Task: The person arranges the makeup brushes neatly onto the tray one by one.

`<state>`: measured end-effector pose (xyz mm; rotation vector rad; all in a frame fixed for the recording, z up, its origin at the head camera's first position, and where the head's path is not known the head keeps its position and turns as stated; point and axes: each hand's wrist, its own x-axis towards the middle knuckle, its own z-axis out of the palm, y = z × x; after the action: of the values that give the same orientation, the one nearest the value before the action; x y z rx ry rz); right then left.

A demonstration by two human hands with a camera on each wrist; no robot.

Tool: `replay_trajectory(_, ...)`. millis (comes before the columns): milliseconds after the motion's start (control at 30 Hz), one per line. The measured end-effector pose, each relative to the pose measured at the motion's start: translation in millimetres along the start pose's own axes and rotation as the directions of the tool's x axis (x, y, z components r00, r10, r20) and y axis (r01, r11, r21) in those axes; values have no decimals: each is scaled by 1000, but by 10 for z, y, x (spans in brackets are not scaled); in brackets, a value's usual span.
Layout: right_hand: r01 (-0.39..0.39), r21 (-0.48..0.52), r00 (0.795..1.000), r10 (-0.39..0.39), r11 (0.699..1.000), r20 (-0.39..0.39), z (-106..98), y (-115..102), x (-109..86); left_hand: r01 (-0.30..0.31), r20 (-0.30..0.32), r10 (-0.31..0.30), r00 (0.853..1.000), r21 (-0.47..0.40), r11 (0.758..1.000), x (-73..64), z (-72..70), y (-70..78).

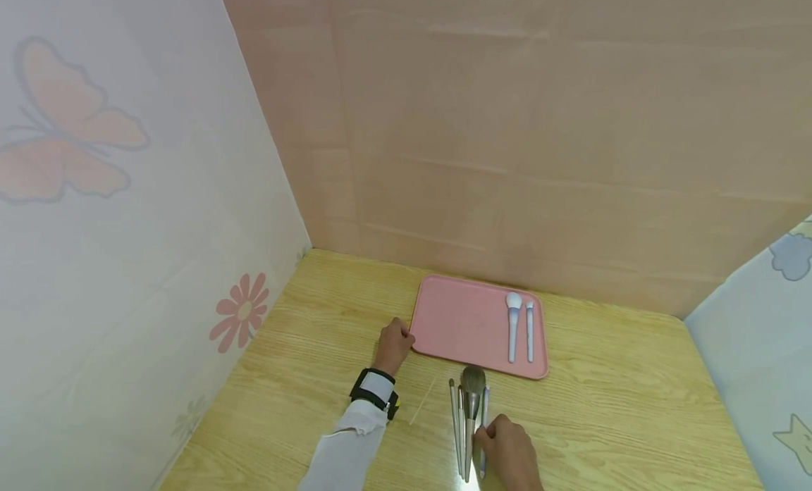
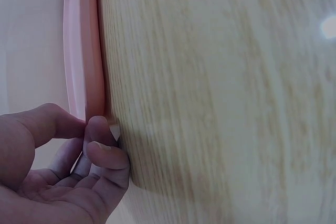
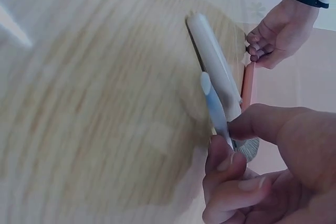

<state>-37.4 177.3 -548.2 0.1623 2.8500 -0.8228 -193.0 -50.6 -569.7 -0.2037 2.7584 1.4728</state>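
Left hand [image 1: 395, 344]: thumb and fingers closed on the near-left corner of the pink, rectangular, round-cornered tray [image 1: 463, 318]. Probably to steady it; a corner grip leaves the tray's floor clear of my fingers. Tray sits near the table's [image 1: 622, 406] back edge, lying flat.

Right hand [image 1: 509, 450]: thumb and fingertips clamped on the slim white-and-blue makeup brush [image 1: 485, 406], roughly mid-length. It's just off the tray's near edge, over the table. Fingertip pinch makes sense, I think: shaft is thin and has close neighbours. Can't tell if it's lifted or touching the table.

Just left of it: big makeup brush with dark fluffy bristles [image 1: 470, 420], then two thin pale-handled brushes with small dark tips [image 1: 454, 424]. All bunched, heads toward the tray.

On the tray, along its right edge: white fluffy-headed brush with lilac neck [image 1: 512, 336] and smaller slim white brush [image 1: 530, 336]. Near parallel, heads to the tray's far edge, a gap between; presumably so they don't overlap.
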Motion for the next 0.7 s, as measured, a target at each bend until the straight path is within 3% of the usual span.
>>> replay_trajectory(700,27,5,999,-27,1000,-36,-228,-17,110,8,7,-8,1000,-1,1000,-2,-4,1)
